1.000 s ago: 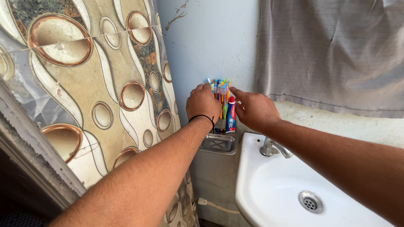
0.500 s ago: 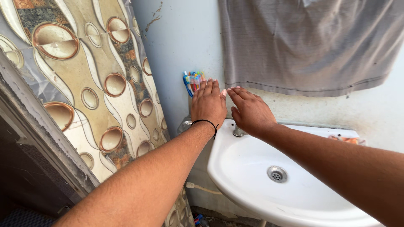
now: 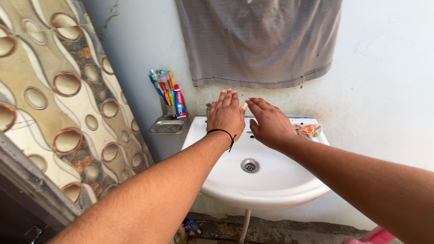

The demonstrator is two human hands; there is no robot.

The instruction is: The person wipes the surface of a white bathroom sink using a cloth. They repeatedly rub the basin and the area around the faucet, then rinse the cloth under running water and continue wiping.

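Note:
My left hand [image 3: 226, 115], with a black band on the wrist, hovers flat and empty over the back rim of a white wall basin [image 3: 271, 185], covering most of the metal tap [image 3: 208, 108]. Beside it my right hand [image 3: 270, 123] is spread flat over the basin, fingers apart, holding nothing. To the left, a metal wall holder [image 3: 167, 127] carries several coloured toothbrushes [image 3: 162, 86] and a red and white toothpaste tube [image 3: 179, 101]. Both hands are clear of the holder.
A grey cloth [image 3: 257, 40] hangs on the white wall above the basin. An orange scrap [image 3: 308, 130] lies on the basin's right corner. A tiled panel with ring patterns [image 3: 68, 117] stands at the left. The drain [image 3: 250, 165] and the pipe below [image 3: 244, 226] show.
Both hands have left the toothbrush holder and moved right, over the basin. The view has swung right, so the holder now sits well left of the hands.

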